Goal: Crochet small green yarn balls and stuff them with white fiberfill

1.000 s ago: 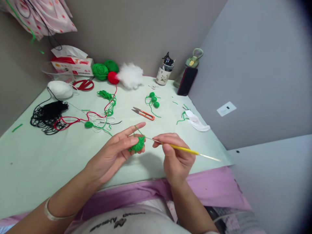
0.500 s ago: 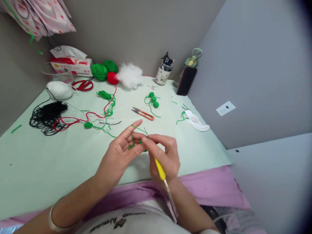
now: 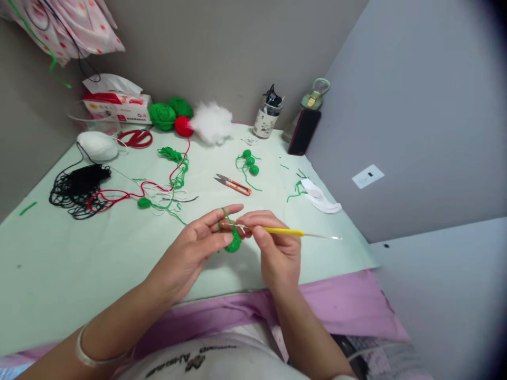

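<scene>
Your left hand [image 3: 186,253] supported the green crocheted piece [image 3: 235,243] above the near part of the worktop [image 3: 119,269], its grip pinching the piece between thumb and fingers, with a green strand [image 3: 227,214] looped over the extended index finger. The grip of your right hand [image 3: 279,256] pinched the yellow-handled hook [image 3: 283,231], whose metal shaft met the strand just above the piece. Orange thread snips [image 3: 237,187] lay just beyond both hands, three small green balls [image 3: 250,161] behind them. Loose red yarn [image 3: 148,184] and a black yarn heap [image 3: 81,182] occupied the left side; a phone [image 3: 304,132] leaned near the bottle [image 3: 312,100] at the back right.
</scene>
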Demonstrator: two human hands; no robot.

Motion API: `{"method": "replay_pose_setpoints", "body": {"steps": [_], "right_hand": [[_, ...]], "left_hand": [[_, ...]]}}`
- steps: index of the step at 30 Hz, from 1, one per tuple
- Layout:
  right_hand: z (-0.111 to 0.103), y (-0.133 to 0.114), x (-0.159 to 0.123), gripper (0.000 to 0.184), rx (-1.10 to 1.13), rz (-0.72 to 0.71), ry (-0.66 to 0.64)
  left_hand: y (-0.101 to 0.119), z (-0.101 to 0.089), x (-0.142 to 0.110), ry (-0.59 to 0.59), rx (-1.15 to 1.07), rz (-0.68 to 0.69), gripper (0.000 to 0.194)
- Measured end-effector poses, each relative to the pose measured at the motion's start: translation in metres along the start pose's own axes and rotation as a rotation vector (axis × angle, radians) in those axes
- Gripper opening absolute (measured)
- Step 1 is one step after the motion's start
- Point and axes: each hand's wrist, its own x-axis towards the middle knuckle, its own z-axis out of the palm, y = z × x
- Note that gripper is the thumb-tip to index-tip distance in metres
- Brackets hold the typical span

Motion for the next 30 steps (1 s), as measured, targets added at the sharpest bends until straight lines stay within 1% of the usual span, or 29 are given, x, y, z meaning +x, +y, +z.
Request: {"method": "replay_pose_setpoints", "body": {"steps": [2, 5, 7, 9, 10, 11, 12, 13, 15, 17, 18, 19, 20, 21, 22, 24, 25, 26, 27, 29, 30], "right_hand": [[0.003, 0.001, 0.000, 0.018, -0.087, -0.059, -0.020], [0.004, 0.001, -0.002, 0.023, -0.226, -0.160, -0.024], [0.004, 0.003, -0.005, 0.029, -0.425, -0.281, -0.044], [0.004, 0.006, -0.009, 0.036, -0.649, -0.455, -0.057], [0.004, 0.007, -0.010, 0.038, -0.719, -0.524, -0.056], [0.003, 0.007, -0.011, 0.040, -0.742, -0.563, -0.050], [0.002, 0.007, -0.011, 0.040, -0.714, -0.556, -0.045], [0.001, 0.006, -0.010, 0.038, -0.648, -0.510, -0.034], [-0.001, 0.001, -0.006, 0.029, -0.446, -0.362, 0.018], [-0.002, -0.002, -0.002, 0.021, -0.237, -0.221, 0.069], [-0.002, -0.003, 0.000, 0.020, -0.173, -0.169, 0.073], [-0.001, -0.002, 0.000, 0.020, -0.159, -0.139, 0.057], [0.000, -0.001, -0.001, 0.021, -0.202, -0.145, 0.036], [0.001, 0.001, -0.002, 0.022, -0.296, -0.195, 0.013], [0.003, 0.004, -0.004, 0.026, -0.415, -0.277, -0.013], [0.004, 0.007, -0.008, 0.037, -0.602, -0.466, -0.029], [0.003, 0.008, -0.009, 0.040, -0.625, -0.510, -0.026], [0.002, 0.007, -0.009, 0.038, -0.593, -0.494, 0.005], [0.001, 0.005, -0.008, 0.034, -0.520, -0.441, 0.041], [-0.002, 0.001, -0.005, 0.025, -0.305, -0.283, 0.125], [-0.002, -0.001, -0.002, 0.022, -0.197, -0.210, 0.137]], "left_hand": [[-0.002, 0.001, 0.000, 0.009, 0.053, 0.022, 0.045], [-0.003, 0.003, 0.002, 0.038, 0.066, 0.036, 0.042], [-0.005, 0.005, 0.005, 0.078, 0.035, 0.050, 0.040], [-0.006, 0.006, 0.007, 0.105, -0.022, 0.052, 0.040], [-0.006, 0.006, 0.007, 0.104, -0.054, 0.036, 0.040], [-0.005, 0.005, 0.008, 0.096, -0.081, 0.007, 0.040], [-0.004, 0.003, 0.008, 0.084, -0.102, -0.024, 0.039], [-0.003, 0.001, 0.009, 0.073, -0.113, -0.050, 0.038], [0.000, -0.002, 0.008, 0.068, -0.102, -0.067, 0.035], [0.001, -0.003, 0.007, 0.095, -0.039, -0.019, 0.035], [0.000, -0.001, 0.006, 0.120, 0.003, 0.025, 0.036], [-0.001, 0.001, 0.005, 0.144, 0.039, 0.073, 0.039], [-0.002, 0.004, 0.004, 0.166, 0.060, 0.119, 0.043], [-0.004, 0.007, 0.004, 0.178, 0.058, 0.149, 0.047], [-0.006, 0.009, 0.004, 0.178, 0.036, 0.152, 0.049], [-0.007, 0.011, 0.006, 0.140, -0.040, 0.084, 0.049], [-0.007, 0.010, 0.007, 0.116, -0.073, 0.034, 0.047], [-0.006, 0.008, 0.008, 0.099, -0.094, -0.011, 0.046], [-0.005, 0.005, 0.009, 0.088, -0.099, -0.041, 0.044], [-0.001, 0.001, 0.009, 0.093, -0.079, -0.040, 0.042], [0.000, 0.000, 0.009, 0.102, -0.062, -0.019, 0.043]]}}
